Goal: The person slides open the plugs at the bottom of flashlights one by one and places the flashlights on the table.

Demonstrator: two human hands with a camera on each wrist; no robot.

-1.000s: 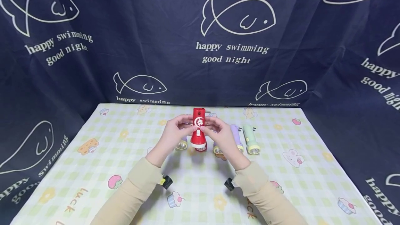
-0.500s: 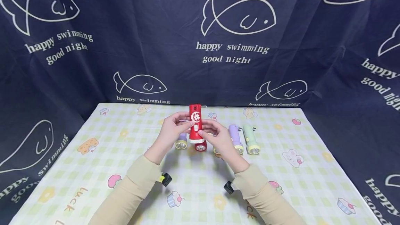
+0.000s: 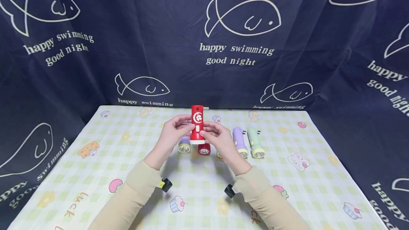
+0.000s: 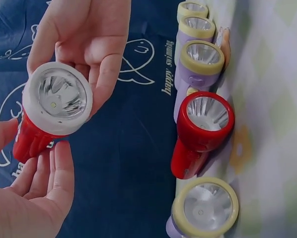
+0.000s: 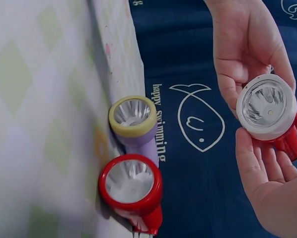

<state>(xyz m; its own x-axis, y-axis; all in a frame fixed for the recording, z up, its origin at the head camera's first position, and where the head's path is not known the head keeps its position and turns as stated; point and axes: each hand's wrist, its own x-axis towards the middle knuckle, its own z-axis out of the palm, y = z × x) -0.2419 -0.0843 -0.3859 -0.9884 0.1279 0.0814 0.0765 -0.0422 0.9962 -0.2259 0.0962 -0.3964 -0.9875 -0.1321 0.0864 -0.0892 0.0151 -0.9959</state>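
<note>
A red flashlight (image 3: 197,137) with a white rim, a moon-and-flower print and a white switch is held above the table, lens end down. Metal prongs (image 3: 206,108) stick out sideways near its top. My left hand (image 3: 172,134) grips it from the left, thumb on the front. From the other side my right hand (image 3: 220,138) pinches it lower down. The left wrist view shows its clear lens (image 4: 61,96) facing the camera. On the table behind it lies a second red flashlight (image 3: 204,148), partly covered by the held one.
A purple flashlight (image 3: 184,147) lies left of the red one. To the right are another purple flashlight (image 3: 238,138) and a green one (image 3: 254,141). One more purple flashlight (image 4: 200,64) is mostly behind my right hand. A dark fish-print curtain (image 3: 204,74) hangs behind the checked tablecloth (image 3: 105,159).
Both hands have raised the held red flashlight and shifted it slightly left. More of the red flashlight on the table now shows beneath it.
</note>
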